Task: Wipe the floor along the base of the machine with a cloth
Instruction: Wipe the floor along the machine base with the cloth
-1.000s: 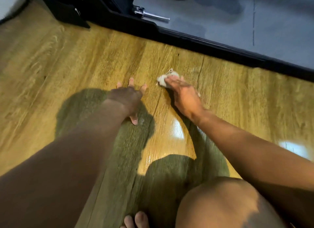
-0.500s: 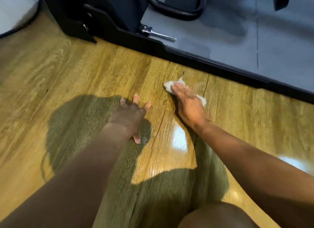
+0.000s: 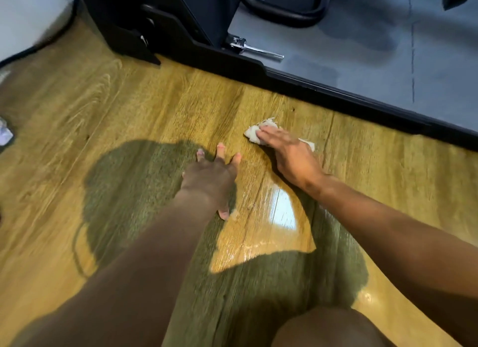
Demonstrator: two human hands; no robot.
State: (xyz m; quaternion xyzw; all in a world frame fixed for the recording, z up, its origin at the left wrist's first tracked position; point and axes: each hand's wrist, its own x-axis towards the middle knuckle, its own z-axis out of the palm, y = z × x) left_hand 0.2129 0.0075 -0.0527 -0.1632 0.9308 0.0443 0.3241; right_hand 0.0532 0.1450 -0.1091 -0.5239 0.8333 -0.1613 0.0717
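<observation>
A small whitish cloth point(image 3: 253, 132) lies flat on the glossy wooden floor point(image 3: 108, 108), a short way in front of the machine's black base rail point(image 3: 336, 93). My right hand point(image 3: 292, 155) presses down on the cloth, fingers stretched over it, so only its left end and a small right corner show. My left hand point(image 3: 212, 178) rests flat on the floor to the left of the cloth, fingers spread, holding nothing. The machine has a grey deck point(image 3: 388, 49) behind the rail.
A black upright housing point(image 3: 155, 18) and foot bracket stand at the machine's left end, with a chrome pin point(image 3: 254, 50) on the deck edge. A dark cable point(image 3: 31, 49) runs along the floor at far left. My knee point(image 3: 331, 328) is at the bottom.
The view has tilted up, showing more of the machine. My right hand and the cloth have stayed close to the base rail, shifting slightly; my left hand stays planted on the floor.
</observation>
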